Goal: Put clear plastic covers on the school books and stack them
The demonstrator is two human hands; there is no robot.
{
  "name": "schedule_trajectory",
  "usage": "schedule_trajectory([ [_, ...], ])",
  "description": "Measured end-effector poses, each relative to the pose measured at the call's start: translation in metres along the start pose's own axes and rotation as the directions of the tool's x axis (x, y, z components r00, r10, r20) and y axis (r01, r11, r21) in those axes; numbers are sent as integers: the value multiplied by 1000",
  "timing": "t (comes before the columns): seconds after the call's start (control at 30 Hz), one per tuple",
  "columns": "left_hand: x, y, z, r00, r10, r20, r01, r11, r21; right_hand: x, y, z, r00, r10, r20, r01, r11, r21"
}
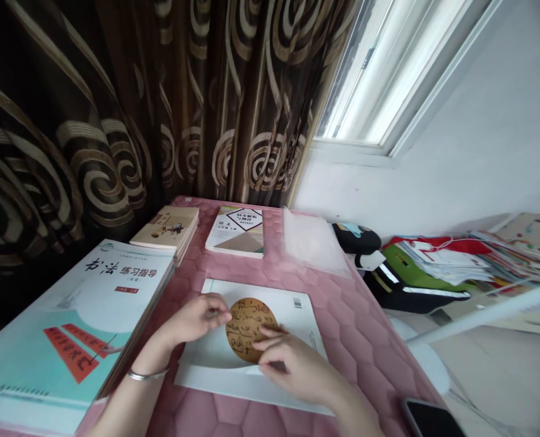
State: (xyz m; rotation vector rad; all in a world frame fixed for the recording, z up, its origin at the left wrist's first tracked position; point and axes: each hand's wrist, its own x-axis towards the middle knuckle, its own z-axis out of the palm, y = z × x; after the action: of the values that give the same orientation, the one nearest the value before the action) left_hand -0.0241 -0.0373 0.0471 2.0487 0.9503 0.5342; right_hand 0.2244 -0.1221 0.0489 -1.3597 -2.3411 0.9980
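A white book [299, 312] lies back cover up on the pink quilted table [365, 340], with a brown round calligraphy picture [246, 325] and a barcode on it. My left hand [194, 318], a silver bracelet on its wrist, rests on the cover with fingertips bent against the round picture's left edge. My right hand [292, 361] lies over the lower right of the picture, fingers curled and pressed on the cover. Neither hand lifts the book.
A stack of teal calligraphy workbooks [76, 321] fills the left. Two more books [167, 227] [237, 230] and clear plastic sleeves [313, 243] lie at the back. A dark phone [431, 419] sits at the right front corner. Bags and papers [438, 261] crowd the right; a brown curtain [115, 103] hangs behind.
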Motion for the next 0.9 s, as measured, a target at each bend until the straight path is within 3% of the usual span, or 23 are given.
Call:
schedule_trajectory([
  [0.07, -6, 6, -7, 991, -8, 133, 20, 996, -89, 0, 0, -3, 998, 28, -48, -27, 999, 17],
  [0.13, -12, 7, -16, 981, -4, 195, 37, 986, -163, -2, 1, -8, 987, 106, -119, -109, 994, -14],
  [0.23, -17, 2, -24, 982, -38, 187, 80, 973, -219, -4, 2, -13, 956, 190, -225, -206, 978, -46],
  [0.33, -16, -1, -21, 981, -164, 102, 186, 944, -273, -2, 6, -12, 925, 191, -328, -225, 972, -66],
  [0.5, -9, -2, -12, 965, -263, 1, 241, 884, -400, 4, 18, 0, 853, 63, -518, -225, 940, -256],
  [0.7, -5, -9, -7, 953, -303, -13, 261, 841, -474, 6, 24, 4, 814, -63, -578, -178, 920, -350],
  [0.8, -2, -18, -2, 944, -325, -61, 251, 826, -505, 7, 20, 6, 744, -202, -637, -147, 881, -451],
  [0.9, 4, -26, 3, 904, -384, -188, 259, 841, -476, 11, 11, 13, 673, -345, -654, -146, 805, -575],
])
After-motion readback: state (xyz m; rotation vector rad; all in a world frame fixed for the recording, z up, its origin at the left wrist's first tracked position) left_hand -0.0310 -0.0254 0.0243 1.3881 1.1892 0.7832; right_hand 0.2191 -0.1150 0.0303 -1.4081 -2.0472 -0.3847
